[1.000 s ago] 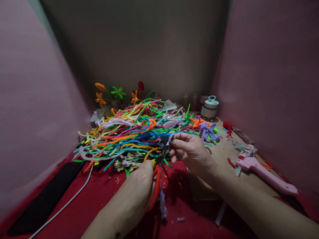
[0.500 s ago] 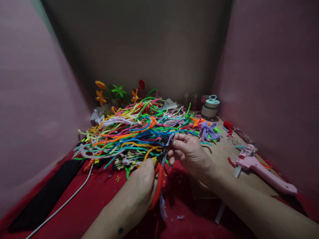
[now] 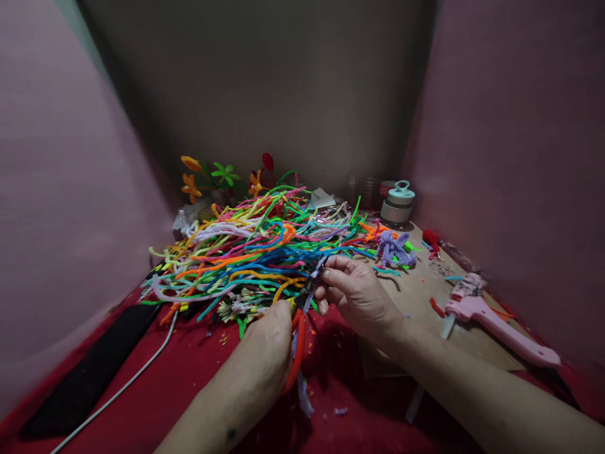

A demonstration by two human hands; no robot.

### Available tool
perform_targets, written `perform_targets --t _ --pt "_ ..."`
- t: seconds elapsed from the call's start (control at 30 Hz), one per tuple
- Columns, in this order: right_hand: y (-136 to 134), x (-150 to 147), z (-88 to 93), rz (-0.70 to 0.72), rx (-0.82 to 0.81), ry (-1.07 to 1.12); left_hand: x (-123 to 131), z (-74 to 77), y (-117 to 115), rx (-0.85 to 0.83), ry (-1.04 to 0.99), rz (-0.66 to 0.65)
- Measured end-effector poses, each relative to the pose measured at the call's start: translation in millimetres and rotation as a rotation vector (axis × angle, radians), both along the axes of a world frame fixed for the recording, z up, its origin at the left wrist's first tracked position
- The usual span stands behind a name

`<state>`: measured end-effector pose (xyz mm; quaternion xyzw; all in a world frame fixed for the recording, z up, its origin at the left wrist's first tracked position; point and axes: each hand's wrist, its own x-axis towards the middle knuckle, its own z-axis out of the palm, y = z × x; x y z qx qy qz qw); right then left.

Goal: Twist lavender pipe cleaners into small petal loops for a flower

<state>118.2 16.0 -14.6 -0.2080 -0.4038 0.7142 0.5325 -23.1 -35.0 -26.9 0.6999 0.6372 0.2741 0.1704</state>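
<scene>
My left hand (image 3: 269, 337) is closed around the red-orange handles (image 3: 297, 356) of a pair of scissors, whose dark blades (image 3: 309, 287) point up and away toward my right fingertips. A fuzzy lilac pipe cleaner (image 3: 305, 394) runs along the blades and hangs below the handles. With thumb and fingers pinched together, my right hand (image 3: 352, 290) grips the pipe cleaner's upper part beside the blade tips. How far the blades are apart is hard to make out. Small lilac fluff (image 3: 340, 412) lies on the red cloth (image 3: 189, 378) beneath.
A big heap of colourful pipe cleaners (image 3: 246, 236) spreads ahead, with fuzzy flowers (image 3: 225, 173) behind. To the right are a purple bundle (image 3: 394, 247), a lidded jar (image 3: 397, 203) and a pink glue gun (image 3: 491, 325) on a brown board (image 3: 420, 302). A black strip (image 3: 89, 372) and white cord (image 3: 127, 391) lie left.
The scissors and the hanging lilac end have shifted slightly left. Both hands keep the same grip, and the whole view has moved a little.
</scene>
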Motion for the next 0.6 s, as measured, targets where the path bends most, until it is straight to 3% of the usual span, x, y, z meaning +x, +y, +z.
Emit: perform_targets --t 0.2,0.37,0.6 --pt "0.9 -1.1 -1.2 -0.007 0.0 0.008 -1.1 4.8 -6.1 -0.027 0.116 -0.01" --pt "1.7 -0.3 -2.1 0.0 0.01 -0.013 -6.9 15.5 -3.9 -0.038 0.213 -0.109" --pt "3.6 0.8 -2.5 0.05 -0.042 0.002 -24.2 23.7 -2.5 0.002 -0.003 -0.116"
